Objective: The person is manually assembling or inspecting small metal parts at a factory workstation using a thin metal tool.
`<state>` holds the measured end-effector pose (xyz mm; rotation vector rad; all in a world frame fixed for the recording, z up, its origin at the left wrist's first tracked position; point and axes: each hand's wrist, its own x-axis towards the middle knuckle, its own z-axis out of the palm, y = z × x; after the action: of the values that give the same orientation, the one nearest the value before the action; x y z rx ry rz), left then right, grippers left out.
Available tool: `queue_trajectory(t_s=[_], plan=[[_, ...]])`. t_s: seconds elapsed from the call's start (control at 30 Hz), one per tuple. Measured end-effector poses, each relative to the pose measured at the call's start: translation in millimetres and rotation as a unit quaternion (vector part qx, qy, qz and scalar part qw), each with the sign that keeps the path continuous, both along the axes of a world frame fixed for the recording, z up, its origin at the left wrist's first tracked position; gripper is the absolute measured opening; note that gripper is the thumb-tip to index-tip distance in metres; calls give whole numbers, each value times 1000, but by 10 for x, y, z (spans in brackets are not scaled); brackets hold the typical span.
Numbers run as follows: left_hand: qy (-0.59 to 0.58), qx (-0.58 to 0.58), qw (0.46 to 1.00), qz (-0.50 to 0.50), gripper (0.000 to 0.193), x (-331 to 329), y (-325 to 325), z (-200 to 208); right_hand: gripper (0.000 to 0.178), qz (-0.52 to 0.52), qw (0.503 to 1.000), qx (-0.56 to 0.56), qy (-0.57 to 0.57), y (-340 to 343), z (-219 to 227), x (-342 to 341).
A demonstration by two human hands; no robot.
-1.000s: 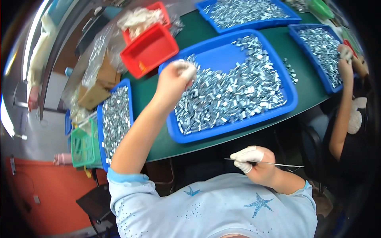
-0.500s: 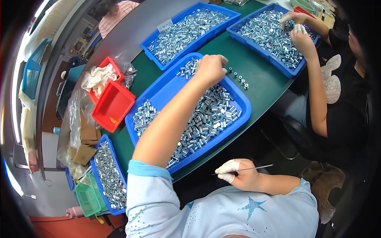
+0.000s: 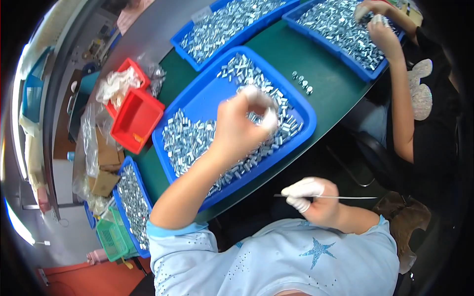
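Note:
My left hand [image 3: 242,121], blurred by motion, hovers above the middle of a large blue tray [image 3: 197,96] of small shiny metal sleeves [image 3: 187,140]. Its thumb and fingers curve apart, with white covers on the tips. Nothing shows between them. My right hand [image 3: 316,200], with white coverings on its fingers, is closed around a thin metal rod [image 3: 355,198] in front of my shirt, off the table's near edge. A short row of metal sleeves [image 3: 302,82] stands on the green table [image 3: 328,93] just past the tray's right rim.
Two more blue trays of metal pieces, a far one [image 3: 227,29] and a right one [image 3: 340,34], stand beyond. A co-worker's hands [image 3: 382,34] work over the right one. At left are red bins [image 3: 137,121], a narrow blue tray [image 3: 132,202], a green basket [image 3: 114,234] and cardboard [image 3: 104,183].
My left hand has come back from the tray's far rim to above its middle, its fingers spreading apart. The rod in my right hand now lies more level. The whole view has shifted slightly.

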<state>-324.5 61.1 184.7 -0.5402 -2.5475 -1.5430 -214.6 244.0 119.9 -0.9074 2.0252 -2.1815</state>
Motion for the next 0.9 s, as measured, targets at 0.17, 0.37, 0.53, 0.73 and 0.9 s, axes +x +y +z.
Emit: queue_trajectory(t_s=[0.17,0.37,0.53,0.73,0.9], plan=[[-81,14,996,-42,14,1191,-294,-185,17,-41,998,-19,39,-107,172,-97],[-122,169,974,89,17,1695,-377,-557,25,46,990,21,128,-413,224,-29],[-84,181,967,159,18,1802,-422,-652,24,74,980,84,163,-605,216,69],[-141,200,963,108,19,1941,-542,-737,19,74,962,163,208,-725,251,142],[-190,314,926,83,20,2069,-560,-879,22,93,951,173,239,-787,185,173]])
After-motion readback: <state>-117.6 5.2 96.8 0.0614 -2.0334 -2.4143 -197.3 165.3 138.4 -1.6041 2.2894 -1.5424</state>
